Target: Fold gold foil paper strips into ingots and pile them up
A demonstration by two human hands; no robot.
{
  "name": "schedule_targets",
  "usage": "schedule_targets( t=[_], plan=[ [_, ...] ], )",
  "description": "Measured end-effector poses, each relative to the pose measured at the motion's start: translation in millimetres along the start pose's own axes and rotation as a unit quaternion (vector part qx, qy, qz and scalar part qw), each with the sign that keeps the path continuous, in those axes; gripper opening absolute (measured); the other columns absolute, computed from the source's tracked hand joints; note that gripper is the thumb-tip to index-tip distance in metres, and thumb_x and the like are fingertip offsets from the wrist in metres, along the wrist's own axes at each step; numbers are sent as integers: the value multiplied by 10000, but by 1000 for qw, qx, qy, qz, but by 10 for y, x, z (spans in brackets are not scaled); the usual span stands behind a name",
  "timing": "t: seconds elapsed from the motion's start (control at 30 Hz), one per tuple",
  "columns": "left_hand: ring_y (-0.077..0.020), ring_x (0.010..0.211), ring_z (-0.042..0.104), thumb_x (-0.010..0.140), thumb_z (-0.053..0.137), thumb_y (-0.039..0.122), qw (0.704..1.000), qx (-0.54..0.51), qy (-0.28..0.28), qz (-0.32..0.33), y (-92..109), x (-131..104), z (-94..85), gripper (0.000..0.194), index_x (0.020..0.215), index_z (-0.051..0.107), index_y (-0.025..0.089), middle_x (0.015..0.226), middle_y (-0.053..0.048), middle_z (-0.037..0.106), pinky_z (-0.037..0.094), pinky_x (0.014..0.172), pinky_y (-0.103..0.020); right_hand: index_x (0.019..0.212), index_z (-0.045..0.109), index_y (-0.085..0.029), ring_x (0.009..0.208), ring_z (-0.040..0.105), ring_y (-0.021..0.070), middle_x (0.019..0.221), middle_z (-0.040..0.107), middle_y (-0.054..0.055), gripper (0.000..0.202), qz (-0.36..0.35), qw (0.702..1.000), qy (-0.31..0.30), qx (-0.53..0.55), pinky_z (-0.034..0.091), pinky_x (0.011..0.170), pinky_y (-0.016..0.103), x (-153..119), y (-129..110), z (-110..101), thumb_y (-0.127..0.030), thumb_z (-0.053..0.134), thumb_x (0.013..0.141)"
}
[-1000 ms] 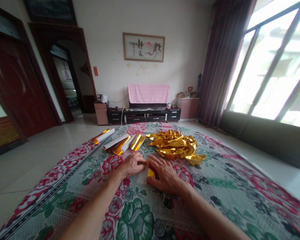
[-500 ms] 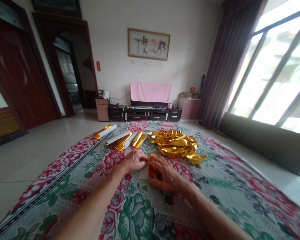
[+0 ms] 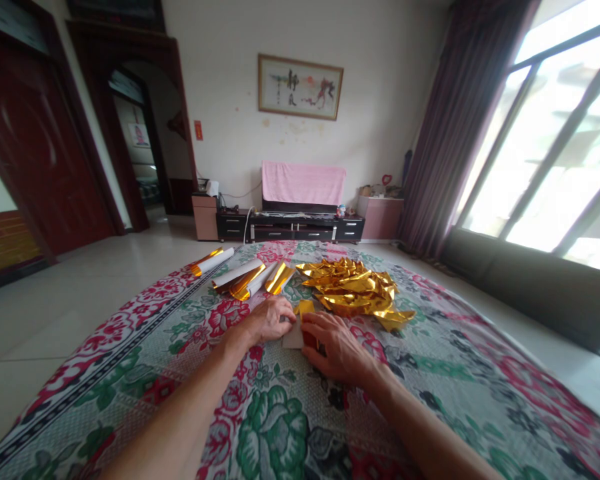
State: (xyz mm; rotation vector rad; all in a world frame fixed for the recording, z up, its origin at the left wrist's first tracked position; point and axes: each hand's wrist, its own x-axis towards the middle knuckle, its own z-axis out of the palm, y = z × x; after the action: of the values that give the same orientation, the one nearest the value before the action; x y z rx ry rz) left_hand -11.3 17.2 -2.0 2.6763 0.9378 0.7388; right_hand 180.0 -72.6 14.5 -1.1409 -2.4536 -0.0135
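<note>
A small sheet of gold foil paper (image 3: pixel 307 307) with a pale underside lies on the flowered cloth between my hands, partly folded over. Across its right part rests my right hand (image 3: pixel 330 343), palm down with fingers spread, hiding some of the sheet. My left hand (image 3: pixel 273 320) is at the sheet's left edge, its fingers curled together; whether they pinch the edge is hidden. Just beyond my right hand is a heap of folded gold foil pieces (image 3: pixel 355 287). Rolled gold and white sheets (image 3: pixel 240 280) lie beyond my left hand, with another roll (image 3: pixel 213 261) farther left.
The flowered cloth (image 3: pixel 180 393) covers the rounded surface under my hands. Beyond it stand a low black cabinet (image 3: pixel 275 232) and something draped with a pink cloth (image 3: pixel 304 183). A purple curtain (image 3: pixel 455 127) and a window are at the right, a red door (image 3: pixel 40 147) at the left.
More of the gold sheet's far end now shows beyond my right fingers. My right hand has shifted slightly to the right; my left hand has barely moved.
</note>
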Motion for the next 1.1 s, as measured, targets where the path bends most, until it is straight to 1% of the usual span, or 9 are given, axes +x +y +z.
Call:
schedule_targets(
  t=[0.1,0.2,0.37,0.53,0.63,0.77,0.9,0.97,1.1],
  plan=[
    [-156,842,578,658,537,158,1000,6,-15,0,1,-6,-7,221,783,713,204,894,-30,653,453,825,-260,970,572,-192,964,477,194,1058,537,77,209,6,1000,-7,-26,358,853,352,14,-15,-7,-300,516,800],
    [-156,854,576,655,526,149,1000,6,-15,-2,25,-12,-23,237,795,711,197,913,-35,648,451,832,-256,905,565,-185,873,496,169,946,550,61,159,9,999,-27,-42,359,809,321,20,-34,-11,-296,489,821],
    [-141,892,572,603,453,54,999,-18,-28,-16,37,-27,-76,362,822,703,196,952,-25,642,438,866,-240,926,549,-182,843,511,157,901,564,52,153,3,998,-32,-53,349,780,290,15,-74,9,-272,452,850],
    [-144,991,541,551,435,7,996,-48,-74,-26,13,-49,-130,487,904,687,229,1063,-7,599,393,939,-252,964,558,-188,835,523,155,903,579,56,222,12,998,-8,-55,357,787,288,15,-94,43,-275,366,896],
    [-156,997,535,592,494,43,993,-59,-96,-33,37,-56,-159,433,930,685,233,1078,-22,582,386,944,-261,1035,545,-194,837,527,152,930,585,55,251,21,999,1,-47,370,782,283,17,-92,49,-268,345,902],
    [-153,993,528,642,588,174,988,-90,-117,-44,61,-60,-201,296,903,693,263,1072,-11,574,378,953,-268,1090,532,-205,828,530,150,931,593,48,266,27,999,6,-27,382,774,282,6,-85,49,-255,383,876],
    [-164,1013,518,645,584,166,983,-102,-145,-51,63,-63,-240,272,872,700,262,1121,-14,553,375,955,-295,970,575,-189,813,533,159,891,600,43,208,16,1000,8,20,392,768,287,-17,-73,20,-270,495,795],
    [-172,1013,516,649,575,151,981,-97,-156,-54,76,-62,-250,253,845,706,244,1150,-34,539,383,942,-301,901,583,-184,778,538,149,836,603,35,163,25,998,21,54,398,750,275,-23,-53,0,-243,457,814],
    [-183,1023,504,667,569,141,983,-85,-154,-60,117,-53,-249,220,805,712,235,1160,-52,532,356,962,-322,875,591,-194,743,551,126,811,613,25,255,70,990,64,103,402,718,238,-20,25,-2,-155,340,858]
  ],
)
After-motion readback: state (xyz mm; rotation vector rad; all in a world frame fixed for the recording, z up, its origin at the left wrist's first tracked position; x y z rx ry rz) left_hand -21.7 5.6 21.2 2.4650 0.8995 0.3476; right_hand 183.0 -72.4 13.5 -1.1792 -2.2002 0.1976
